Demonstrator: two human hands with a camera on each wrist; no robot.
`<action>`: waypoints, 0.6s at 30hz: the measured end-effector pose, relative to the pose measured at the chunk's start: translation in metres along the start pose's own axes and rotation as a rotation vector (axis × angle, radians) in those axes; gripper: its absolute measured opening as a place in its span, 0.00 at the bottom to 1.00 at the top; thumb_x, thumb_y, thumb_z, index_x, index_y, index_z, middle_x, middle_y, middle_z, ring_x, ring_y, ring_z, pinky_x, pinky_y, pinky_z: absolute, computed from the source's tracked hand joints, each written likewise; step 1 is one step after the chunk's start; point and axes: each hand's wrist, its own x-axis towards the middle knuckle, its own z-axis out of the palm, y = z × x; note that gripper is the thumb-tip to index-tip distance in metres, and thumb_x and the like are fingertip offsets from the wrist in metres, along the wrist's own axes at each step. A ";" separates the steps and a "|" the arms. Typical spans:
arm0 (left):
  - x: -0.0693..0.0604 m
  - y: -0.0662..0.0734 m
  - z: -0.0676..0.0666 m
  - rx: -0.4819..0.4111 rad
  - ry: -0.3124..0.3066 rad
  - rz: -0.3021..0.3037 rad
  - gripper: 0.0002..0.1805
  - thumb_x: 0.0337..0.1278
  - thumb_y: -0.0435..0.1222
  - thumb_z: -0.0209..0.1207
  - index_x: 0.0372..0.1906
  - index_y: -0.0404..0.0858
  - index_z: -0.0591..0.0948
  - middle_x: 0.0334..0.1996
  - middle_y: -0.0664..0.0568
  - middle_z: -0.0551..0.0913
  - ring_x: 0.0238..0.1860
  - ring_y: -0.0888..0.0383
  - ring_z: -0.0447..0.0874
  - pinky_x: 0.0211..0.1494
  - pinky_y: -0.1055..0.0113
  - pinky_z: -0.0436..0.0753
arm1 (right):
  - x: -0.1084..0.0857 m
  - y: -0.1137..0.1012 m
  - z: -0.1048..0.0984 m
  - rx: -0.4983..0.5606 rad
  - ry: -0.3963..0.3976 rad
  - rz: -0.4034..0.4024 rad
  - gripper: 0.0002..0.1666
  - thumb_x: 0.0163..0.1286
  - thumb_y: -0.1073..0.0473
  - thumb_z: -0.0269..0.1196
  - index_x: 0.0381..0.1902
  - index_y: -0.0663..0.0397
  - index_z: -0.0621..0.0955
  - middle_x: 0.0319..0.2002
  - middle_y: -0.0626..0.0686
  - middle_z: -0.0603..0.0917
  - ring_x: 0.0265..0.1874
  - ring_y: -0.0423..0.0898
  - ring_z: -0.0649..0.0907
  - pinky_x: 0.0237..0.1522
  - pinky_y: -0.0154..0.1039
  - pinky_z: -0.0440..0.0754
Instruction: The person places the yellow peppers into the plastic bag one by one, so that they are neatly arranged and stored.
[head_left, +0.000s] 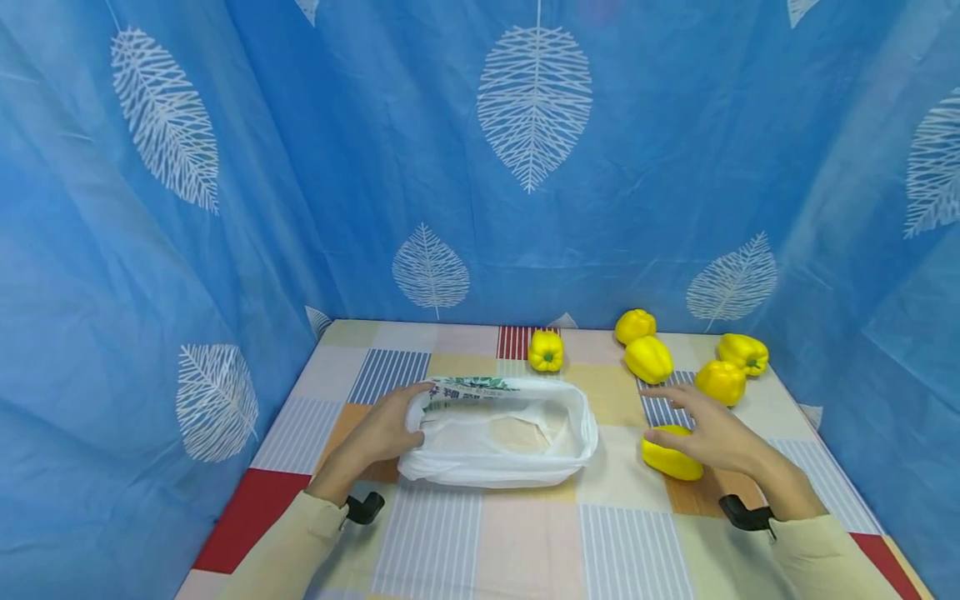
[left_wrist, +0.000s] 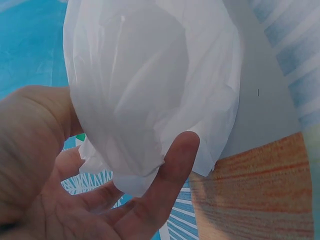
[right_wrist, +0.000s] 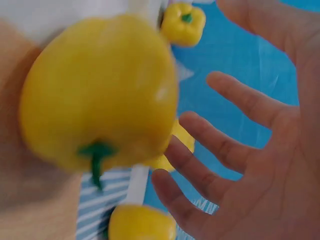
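White bag (head_left: 495, 472) rests seemingly steadied by wide-fingered left hand (head_left: 382, 429), wide-fingered right hand (head_left: 712, 429) beside yellow pepper (head_left: 672, 462) toward table's (head_left: 630, 542) right edge.

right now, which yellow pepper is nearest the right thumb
The frontmost yellow pepper, right of the white bag: in the head view, the thumb of the right hand covers part of it. The other five lie farther back, toward the blue curtain.

Bright head view; blurry pepper (right_wrist: 100, 95) in right wrist view
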 end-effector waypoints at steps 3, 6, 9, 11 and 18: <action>-0.001 0.000 0.000 -0.005 -0.005 0.006 0.48 0.60 0.25 0.78 0.87 0.38 0.75 0.82 0.33 0.80 0.83 0.27 0.78 0.80 0.27 0.84 | -0.007 0.012 -0.001 0.018 -0.017 0.028 0.45 0.77 0.41 0.79 0.84 0.53 0.79 0.81 0.71 0.80 0.74 0.79 0.82 0.66 0.84 0.85; 0.000 -0.001 0.001 -0.013 -0.008 0.017 0.49 0.60 0.25 0.77 0.87 0.38 0.75 0.83 0.33 0.79 0.84 0.26 0.76 0.81 0.26 0.83 | -0.013 0.023 0.000 0.067 -0.053 0.066 0.48 0.77 0.40 0.79 0.86 0.54 0.77 0.84 0.74 0.75 0.76 0.81 0.79 0.68 0.84 0.85; 0.000 -0.002 0.001 -0.020 -0.014 0.027 0.49 0.60 0.25 0.77 0.87 0.37 0.74 0.84 0.32 0.78 0.84 0.27 0.76 0.81 0.27 0.83 | -0.018 0.032 0.003 0.117 -0.084 0.096 0.51 0.76 0.40 0.79 0.87 0.54 0.75 0.86 0.75 0.71 0.77 0.82 0.77 0.70 0.82 0.86; -0.001 -0.002 0.001 -0.028 -0.021 0.034 0.49 0.60 0.25 0.77 0.88 0.37 0.74 0.84 0.31 0.78 0.85 0.26 0.75 0.81 0.27 0.84 | -0.022 0.038 0.005 0.140 -0.094 0.091 0.52 0.75 0.42 0.80 0.87 0.56 0.74 0.86 0.76 0.70 0.77 0.82 0.78 0.71 0.82 0.85; -0.001 -0.001 0.003 -0.040 -0.027 0.046 0.49 0.61 0.25 0.77 0.88 0.37 0.73 0.83 0.30 0.78 0.84 0.26 0.76 0.79 0.27 0.85 | -0.032 0.051 0.012 0.182 -0.115 0.069 0.53 0.73 0.48 0.83 0.87 0.59 0.73 0.82 0.73 0.78 0.71 0.73 0.85 0.70 0.78 0.87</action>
